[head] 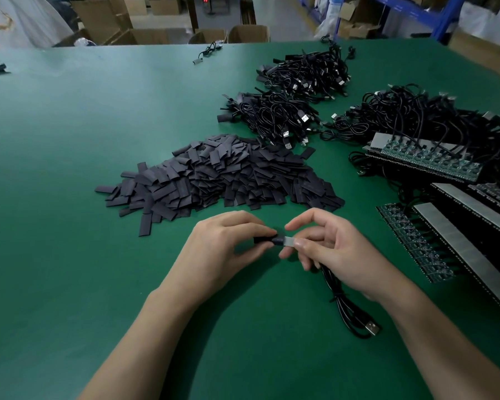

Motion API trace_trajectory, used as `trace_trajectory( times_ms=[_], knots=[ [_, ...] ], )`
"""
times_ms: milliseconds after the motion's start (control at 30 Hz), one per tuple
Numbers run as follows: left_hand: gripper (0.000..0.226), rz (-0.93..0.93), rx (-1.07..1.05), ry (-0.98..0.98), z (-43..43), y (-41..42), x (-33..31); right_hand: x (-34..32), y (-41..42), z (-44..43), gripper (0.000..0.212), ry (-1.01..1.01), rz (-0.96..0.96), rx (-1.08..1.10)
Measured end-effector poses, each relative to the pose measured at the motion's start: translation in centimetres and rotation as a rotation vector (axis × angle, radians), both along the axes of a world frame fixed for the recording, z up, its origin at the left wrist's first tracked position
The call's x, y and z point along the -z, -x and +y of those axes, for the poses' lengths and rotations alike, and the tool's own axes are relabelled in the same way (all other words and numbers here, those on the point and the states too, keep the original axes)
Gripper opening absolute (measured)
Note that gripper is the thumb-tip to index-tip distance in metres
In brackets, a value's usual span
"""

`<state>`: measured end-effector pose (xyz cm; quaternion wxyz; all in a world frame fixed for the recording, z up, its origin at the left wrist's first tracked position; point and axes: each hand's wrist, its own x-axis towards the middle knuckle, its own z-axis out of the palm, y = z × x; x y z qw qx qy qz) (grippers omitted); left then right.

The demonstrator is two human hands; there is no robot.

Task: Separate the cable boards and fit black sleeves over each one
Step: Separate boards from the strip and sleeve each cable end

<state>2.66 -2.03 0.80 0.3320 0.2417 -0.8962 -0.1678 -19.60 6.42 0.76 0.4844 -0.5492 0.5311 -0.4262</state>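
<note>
Mid-desk, near edge: black sleeve [267,241] pinched in left grip [225,246], thumb and curled fingers closed round it. Cable board [287,241] pinched in right grip [335,249] between thumb and fingertips. Only a short pale stretch of board visible between the two grips, its left end inside the sleeve mouth. Black cable [341,298] trailing from under right grip onto green desk [70,183], ending in a USB plug [371,328] lying flat beside right forearm.

Beyond the grips: large heap of loose sleeves [223,174], well apart from left grip. Further back, two heaps of coiled cables [272,116], some with dark sleeved ends showing. At right: unseparated board panels [425,160] with cables attached, stacked and overlapping. Far side, past desk edge: cardboard boxes [145,36].
</note>
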Motion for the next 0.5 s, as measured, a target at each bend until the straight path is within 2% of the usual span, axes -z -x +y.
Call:
trace_trajectory(
  times_ms=[133, 333, 400, 500],
  knots=[
    [0.014, -0.038, 0.044, 0.044, 0.4, 0.3, -0.2, 0.1, -0.2, 0.0, 0.015, -0.008, 0.035, -0.016],
    [0.012, -0.03, 0.004, 0.045, 0.5, 0.3, -0.3, 0.0, -0.5, -0.1, 0.029, 0.012, 0.023, 0.124],
    [0.012, -0.022, -0.006, 0.037, 0.5, 0.3, -0.4, -0.2, -0.2, 0.1, 0.025, 0.067, 0.107, 0.144],
    [0.012, -0.018, -0.01, 0.018, 0.5, 0.3, -0.4, -0.6, 0.6, 0.3, 0.01, 0.148, 0.351, 0.165]
  ],
)
